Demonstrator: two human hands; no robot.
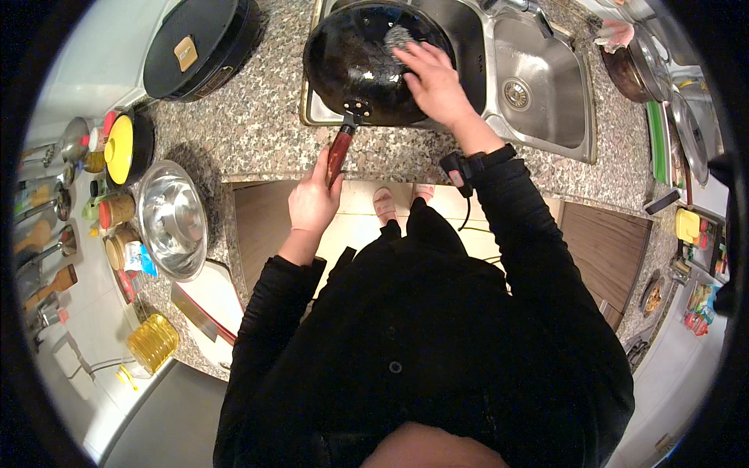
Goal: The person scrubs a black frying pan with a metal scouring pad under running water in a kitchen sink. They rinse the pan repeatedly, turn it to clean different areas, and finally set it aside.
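Observation:
A dark wok (366, 64) lies over the left basin of a steel double sink, its rounded outer side facing up. My left hand (313, 196) is closed around its reddish wooden handle (339, 153). Above the wok's right part is my right hand (433, 82), palm down, with its fingertips at a grey wire scouring pad (398, 40) that rests against the wok's surface. Whether the fingers grip the pad or only press on it cannot be told. The right basin (541, 82) with its drain stands beside the wok, under a faucet (529, 11).
Left of the sink are a black electric pan (193, 50), a yellow-lidded pot (120, 149) and a steel bowl (173, 219). A cleaver (196, 310) lies on a cutting board (213, 295) near an oil jug (153, 344). A glass-lidded pot (632, 73) stands right of the sink.

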